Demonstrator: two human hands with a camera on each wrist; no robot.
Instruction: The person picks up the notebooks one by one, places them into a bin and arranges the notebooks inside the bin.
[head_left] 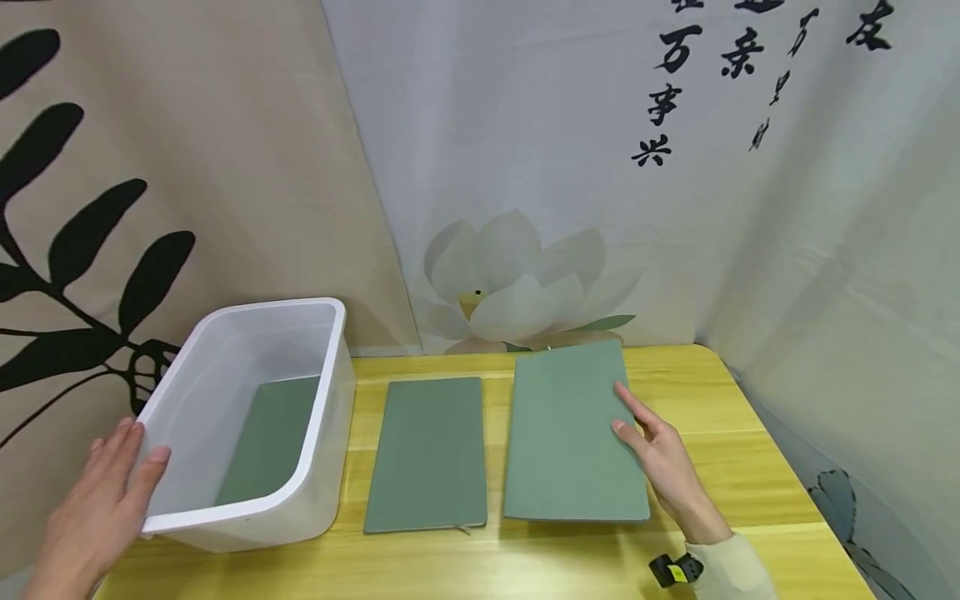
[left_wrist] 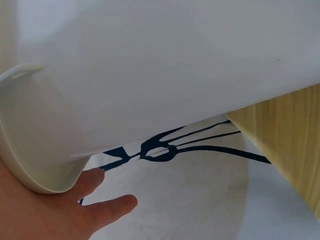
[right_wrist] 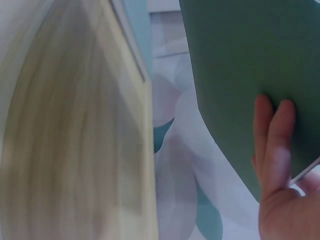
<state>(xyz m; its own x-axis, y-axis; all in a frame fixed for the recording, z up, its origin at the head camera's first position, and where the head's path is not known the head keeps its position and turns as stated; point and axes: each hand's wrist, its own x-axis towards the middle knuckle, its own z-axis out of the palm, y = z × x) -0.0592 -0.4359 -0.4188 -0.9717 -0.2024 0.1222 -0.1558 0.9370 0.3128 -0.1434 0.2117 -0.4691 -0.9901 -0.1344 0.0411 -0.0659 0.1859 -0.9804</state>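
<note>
A green notebook point(head_left: 572, 442) is held above the table by my right hand point(head_left: 663, 462), at its right edge. My thumb and a finger lie on its upper face; in the right wrist view, two fingers point(right_wrist: 279, 140) press its underside. Left of it, a second green notebook point(head_left: 429, 454) with a small ribbon end lies flat on the table. My left hand point(head_left: 97, 504) grips the left rim of a white plastic bin point(head_left: 341, 433), thumb over the rim and the other fingers outside. A flat green item point(head_left: 273, 433), resembling the notebooks, lies on the bin's floor.
The bin stands at the left of a yellow wood-grain table point(head_left: 750, 467). Behind the table hangs a printed curtain point(head_left: 540, 150) with a lotus, dark leaves and writing. A small black device point(head_left: 675, 571) sits at my right wrist.
</note>
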